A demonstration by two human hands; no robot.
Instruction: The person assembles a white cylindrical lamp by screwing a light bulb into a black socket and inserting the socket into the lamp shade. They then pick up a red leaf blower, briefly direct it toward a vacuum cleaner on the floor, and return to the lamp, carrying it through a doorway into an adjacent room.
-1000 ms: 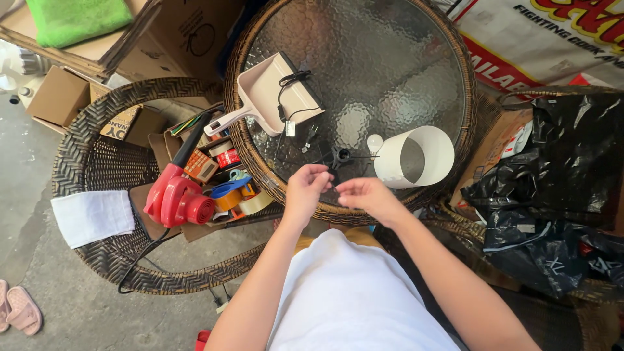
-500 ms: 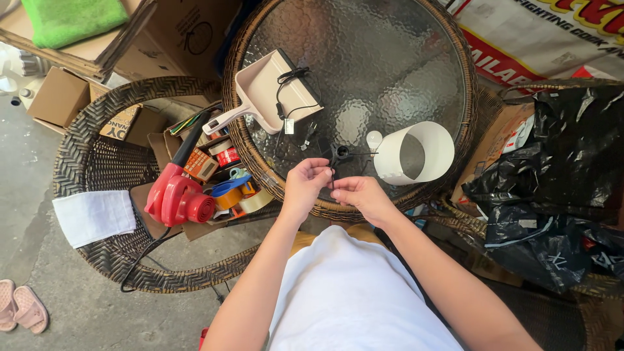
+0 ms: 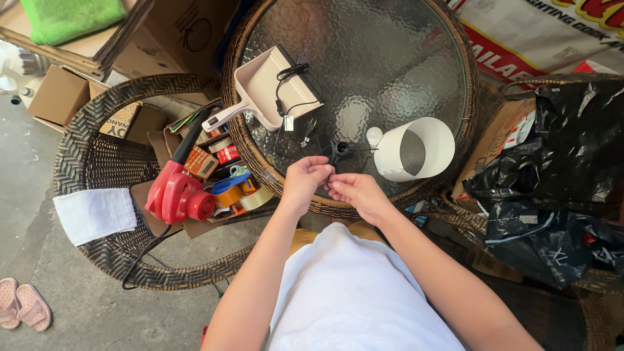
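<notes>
My left hand and my right hand meet at the near rim of a round glass table with a wicker edge. The fingertips of both hands pinch a small item between them, too small to identify. Just beyond the fingers a small black part with a thin wire lies on the glass. To its right a white open cylinder lies on its side. Further left on the table, a beige dustpan holds a coiled black cable.
A wicker chair at the left holds a box with a red blower, tape rolls and small tools, and a white cloth. Cardboard boxes stand at the back left. Black plastic bags pile up at the right. Pink sandals lie on the floor.
Both hands have shifted slightly forward toward the black part, and their fingertips have come closer together. Nothing else on the table has moved.
</notes>
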